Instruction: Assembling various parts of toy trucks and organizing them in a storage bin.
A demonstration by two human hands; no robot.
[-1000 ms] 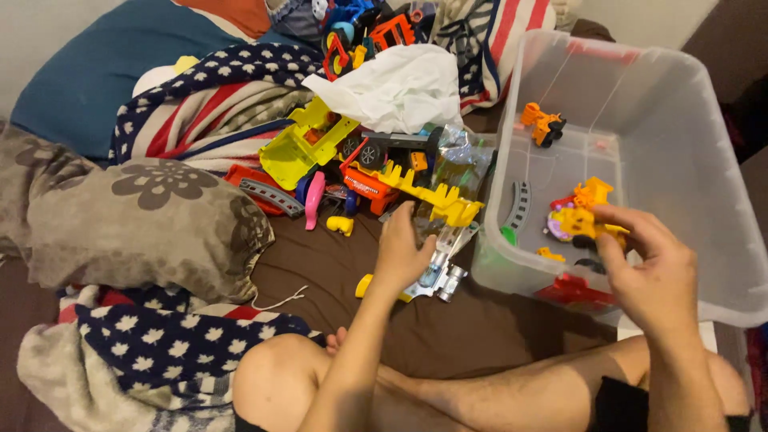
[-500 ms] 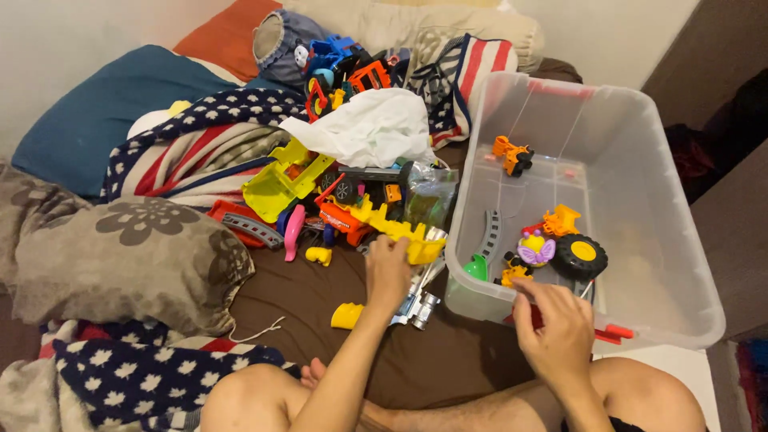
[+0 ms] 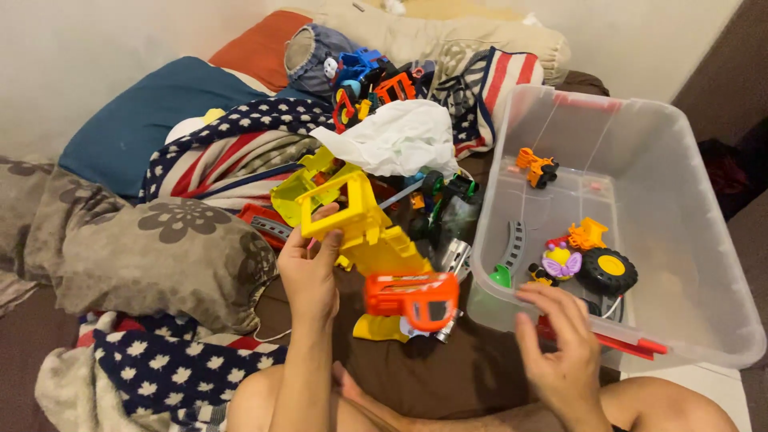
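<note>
My left hand (image 3: 310, 272) grips a large yellow and orange toy vehicle (image 3: 376, 248) by its yellow frame and holds it lifted above the brown bedsheet. My right hand (image 3: 560, 360) hovers with fingers apart just right of the toy's orange end, near the front wall of the clear plastic bin (image 3: 704, 240), holding nothing. Inside the bin lie an orange toy truck (image 3: 537, 168), a black wheel with a yellow hub (image 3: 606, 270), a grey track piece (image 3: 516, 240) and other small toys. A heap of toys (image 3: 376, 80) sits behind, topped by white plastic (image 3: 396, 140).
A grey floral pillow (image 3: 152, 252) and star-and-stripe blankets (image 3: 224, 152) lie to the left. A blue cushion (image 3: 136, 120) and an orange one sit at the back. My bare knees are at the bottom edge. A small yellow piece (image 3: 376, 328) rests on the sheet.
My left hand has lifted the yellow and orange toy out of the pile and up toward me. My right hand has come out of the bin, empty, and moved toward the toy.
</note>
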